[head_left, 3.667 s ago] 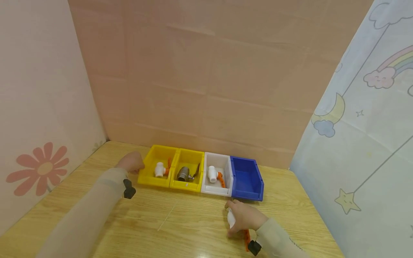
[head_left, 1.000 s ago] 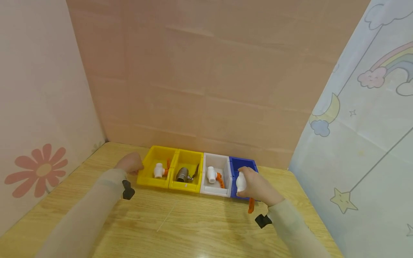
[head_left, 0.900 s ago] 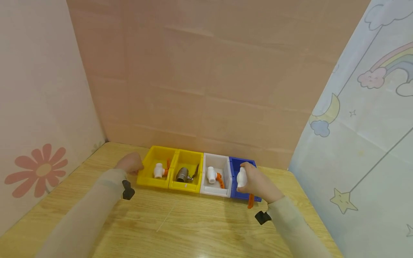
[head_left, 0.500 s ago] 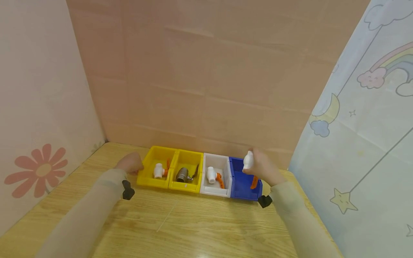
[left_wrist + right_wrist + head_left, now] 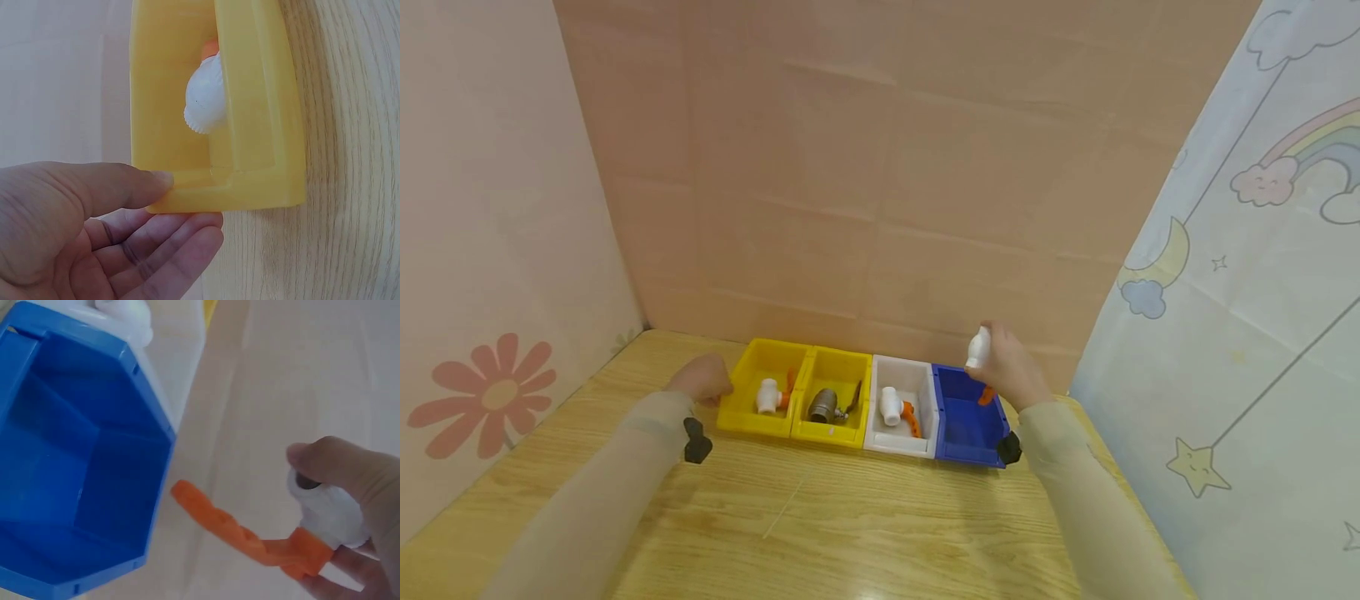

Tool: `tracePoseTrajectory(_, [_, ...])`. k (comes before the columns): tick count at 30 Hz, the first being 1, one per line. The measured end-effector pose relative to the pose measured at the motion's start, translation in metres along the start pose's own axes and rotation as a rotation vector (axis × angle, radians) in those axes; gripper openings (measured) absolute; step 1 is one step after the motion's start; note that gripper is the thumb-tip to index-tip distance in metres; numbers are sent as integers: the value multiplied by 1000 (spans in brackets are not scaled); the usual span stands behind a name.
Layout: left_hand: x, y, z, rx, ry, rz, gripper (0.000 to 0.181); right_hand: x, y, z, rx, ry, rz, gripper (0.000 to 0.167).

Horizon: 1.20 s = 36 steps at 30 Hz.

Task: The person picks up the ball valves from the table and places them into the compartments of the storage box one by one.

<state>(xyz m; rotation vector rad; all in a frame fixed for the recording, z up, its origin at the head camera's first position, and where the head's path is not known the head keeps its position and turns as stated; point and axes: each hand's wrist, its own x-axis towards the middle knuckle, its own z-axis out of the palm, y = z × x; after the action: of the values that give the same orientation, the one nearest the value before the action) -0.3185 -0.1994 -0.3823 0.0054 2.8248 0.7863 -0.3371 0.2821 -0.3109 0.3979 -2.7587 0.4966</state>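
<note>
My right hand (image 5: 1013, 367) holds a white ball valve (image 5: 978, 347) with an orange lever, raised above the back of the blue bin (image 5: 966, 429). In the right wrist view the thumb lies over the valve's open end, and the orange lever (image 5: 219, 525) points toward the blue bin. At the row's left end my left hand (image 5: 702, 379) pinches the rim of the outer yellow bin (image 5: 256, 100), thumb on top and fingers against the outside. Inside that bin lies another white ball valve (image 5: 768, 396) with an orange lever.
A second yellow bin (image 5: 842, 362) contains a metal ball valve (image 5: 823, 406). Beside it, a white bin (image 5: 917, 375) holds a white ball valve (image 5: 892, 407) with an orange lever. The bins stand side by side on a wooden table (image 5: 850, 525), near the back cloth.
My right hand picked the white ball valve off the table in front, carried it over the blue bin, then raised it farther back. The left hand stays at the yellow bin.
</note>
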Motion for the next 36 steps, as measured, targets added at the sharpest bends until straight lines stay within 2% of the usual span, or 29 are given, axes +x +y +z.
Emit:
tracePoseTrajectory(5, [0, 0, 1, 11, -5, -10, 15, 4, 8, 17, 17, 29, -2, 84])
tracePoseTrajectory(11, [1, 1, 0, 14, -7, -20, 15, 2, 16, 38, 23, 29, -18, 82])
tracePoseTrajectory(17, [3, -1, 0, 3, -12, -19, 15, -1, 24, 51, 28, 38, -15, 82])
tracePoseTrajectory(24, [6, -3, 0, -2, -13, -19, 15, -2, 25, 58, 24, -25, -15, 80])
tracePoseTrajectory(32, [4, -2, 1, -4, -4, -14, 15, 0, 17, 67, -55, -66, -52, 76])
tracePoseTrajectory(36, [6, -3, 2, -2, -4, -10, 14, 1, 14, 67, -81, -118, -32, 74])
